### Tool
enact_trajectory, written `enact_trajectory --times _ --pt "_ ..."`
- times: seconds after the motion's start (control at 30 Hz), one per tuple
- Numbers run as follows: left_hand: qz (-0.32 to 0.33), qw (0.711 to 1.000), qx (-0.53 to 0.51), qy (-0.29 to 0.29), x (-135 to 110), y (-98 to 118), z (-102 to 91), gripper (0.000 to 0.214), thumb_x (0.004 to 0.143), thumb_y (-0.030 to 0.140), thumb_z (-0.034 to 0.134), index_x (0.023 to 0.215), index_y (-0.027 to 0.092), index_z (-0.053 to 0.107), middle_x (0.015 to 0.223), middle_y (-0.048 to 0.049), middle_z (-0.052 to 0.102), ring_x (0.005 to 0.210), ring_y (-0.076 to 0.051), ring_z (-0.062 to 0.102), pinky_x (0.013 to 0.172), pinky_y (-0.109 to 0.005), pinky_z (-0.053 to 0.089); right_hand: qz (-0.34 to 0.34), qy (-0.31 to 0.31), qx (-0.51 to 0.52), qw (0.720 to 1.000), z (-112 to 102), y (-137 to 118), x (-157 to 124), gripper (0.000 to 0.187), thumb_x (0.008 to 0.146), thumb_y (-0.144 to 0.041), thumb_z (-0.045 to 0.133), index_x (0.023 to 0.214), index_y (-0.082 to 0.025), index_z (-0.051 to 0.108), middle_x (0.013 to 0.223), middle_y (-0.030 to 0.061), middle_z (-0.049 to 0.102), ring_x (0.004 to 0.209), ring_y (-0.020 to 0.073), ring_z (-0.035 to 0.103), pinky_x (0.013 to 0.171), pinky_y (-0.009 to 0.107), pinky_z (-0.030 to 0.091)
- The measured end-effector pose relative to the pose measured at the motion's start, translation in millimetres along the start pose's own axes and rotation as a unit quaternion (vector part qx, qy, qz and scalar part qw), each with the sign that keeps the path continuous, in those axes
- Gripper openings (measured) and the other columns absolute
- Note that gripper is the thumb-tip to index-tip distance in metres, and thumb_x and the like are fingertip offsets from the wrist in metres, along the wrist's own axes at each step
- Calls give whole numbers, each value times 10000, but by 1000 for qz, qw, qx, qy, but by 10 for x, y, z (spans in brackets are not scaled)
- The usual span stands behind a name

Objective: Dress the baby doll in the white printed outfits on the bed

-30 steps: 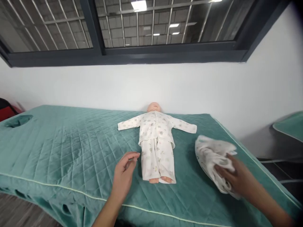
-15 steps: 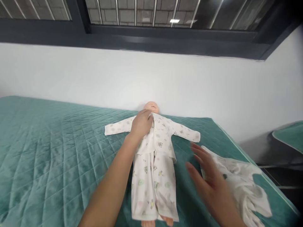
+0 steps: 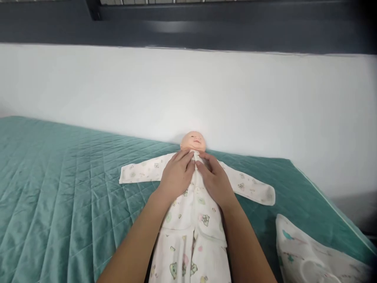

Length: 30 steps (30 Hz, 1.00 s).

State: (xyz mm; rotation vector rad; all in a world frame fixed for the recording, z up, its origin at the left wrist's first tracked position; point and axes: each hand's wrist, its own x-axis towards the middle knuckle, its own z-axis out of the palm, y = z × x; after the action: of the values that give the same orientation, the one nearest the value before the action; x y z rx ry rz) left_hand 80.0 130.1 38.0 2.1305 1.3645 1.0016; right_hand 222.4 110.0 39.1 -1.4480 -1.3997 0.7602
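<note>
baby doll [image 3: 193,140] face-up on green quilted bedspread [image 3: 70,177], inside bear-print pajama top [image 3: 194,204] | your left hand [image 3: 178,175], right hand [image 3: 217,181]: both half-curled, touching top's upper front | pinch: can't tell

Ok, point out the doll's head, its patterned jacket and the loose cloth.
Doll's head [image 3: 193,142]: head camera view, on the face.
Patterned jacket [image 3: 202,204]: head camera view, on the torso front.
Loose cloth [image 3: 316,253]: head camera view, on its printed surface.
</note>
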Motion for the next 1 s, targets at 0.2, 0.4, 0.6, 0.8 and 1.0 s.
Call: enact_trajectory --times 0.2,0.4,0.6,0.8,1.0 --pt "-12 1000 8 -1 -5 42 8 436 1011 256 365 1371 207 607 1512 -57 544 1416 -220 472 1203 -401 378 -5 0 -2 1000 -9 17 -5 363 885 -445 610 1198 -261 630 1322 44 656 1249 252 566 1106 451 393" --pt "-13 1000 6 -6 -8 26 5 442 1020 282 351 1389 250 592 1519 -36 535 1422 -228 465 1197 -421 385 -38 -6 -25 999 4 23 9 336 908 -456 584 1178 -262 630 1314 56 657 1241 260 565 1088 460 406" --pt "-5 1000 7 -21 -8 -25 13 466 1027 301 337 1441 269 549 1540 -31 510 1448 -238 428 1215 -439 359 -72 -20 -32 997 -11 68 14 360 924 -478 583 1212 -275 656 1419 55 601 1337 258 513 1153 471 372" --pt "8 1000 7 -15 -19 -38 15 459 1032 309 340 1435 266 556 1528 -49 519 1439 -247 436 1210 -463 354 -101 -55 -59 992 -59 108 -84 469 957 -482 537 1378 -284 602 1558 39 476 1477 229 371 1247 452 263" --pt "5 1000 0 15 -174 -7 0 391 1023 331 398 1300 253 663 1491 -47 558 1407 -242 466 1210 -460 351 -103 -33 4 994 -99 221 -307 475 939 -467 579 1372 -272 597 1580 47 451 1480 212 374 1252 450 267"
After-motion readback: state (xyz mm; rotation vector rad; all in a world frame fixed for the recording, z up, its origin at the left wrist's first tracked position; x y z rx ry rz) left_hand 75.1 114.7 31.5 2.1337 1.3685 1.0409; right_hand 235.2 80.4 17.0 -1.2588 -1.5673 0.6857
